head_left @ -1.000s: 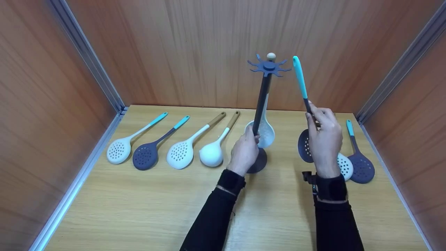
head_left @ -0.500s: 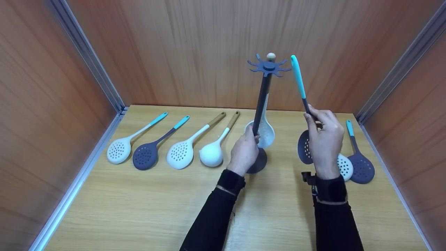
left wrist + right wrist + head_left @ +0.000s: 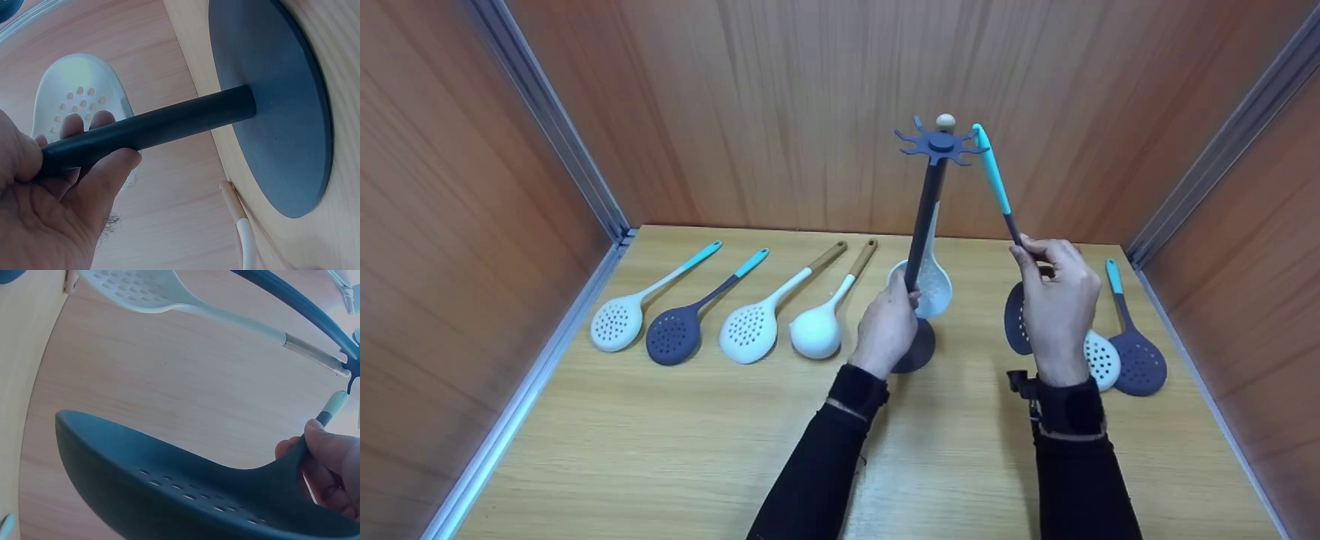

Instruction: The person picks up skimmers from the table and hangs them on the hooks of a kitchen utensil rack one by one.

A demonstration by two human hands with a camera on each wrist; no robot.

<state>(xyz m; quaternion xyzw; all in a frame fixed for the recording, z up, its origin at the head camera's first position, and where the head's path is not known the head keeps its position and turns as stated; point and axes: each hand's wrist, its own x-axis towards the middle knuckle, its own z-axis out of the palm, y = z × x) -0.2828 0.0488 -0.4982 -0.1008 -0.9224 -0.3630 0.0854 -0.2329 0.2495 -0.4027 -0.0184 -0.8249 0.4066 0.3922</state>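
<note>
My left hand (image 3: pixel 885 326) grips the dark pole (image 3: pixel 924 225) of a utensil stand, fingers and thumb wrapped round it low down. The stand has a star-shaped hook top (image 3: pixel 939 142) and a round dark base (image 3: pixel 275 118). A white skimmer (image 3: pixel 934 289) with a wooden handle (image 3: pixel 315 354) hangs from the stand's far side. In my right hand (image 3: pixel 1061 307), a dark skimmer (image 3: pixel 185 478) is pinched by its neck, bowl down. Its turquoise handle (image 3: pixel 994 176) points up and leans toward the stand, the tip right at a right-hand hook.
On the table (image 3: pixel 720 450) at left lie a white skimmer (image 3: pixel 616 324), a dark skimmer (image 3: pixel 673 335), another white skimmer (image 3: pixel 748 332) and a white ladle (image 3: pixel 815 331). At right are a white perforated head (image 3: pixel 1102 361) and a dark skimmer (image 3: pixel 1140 360). Wooden panels surround the table.
My right hand has tilted the dark skimmer's handle left, bringing its tip from beside the stand to the hook. The left hand keeps its grip on the pole.
</note>
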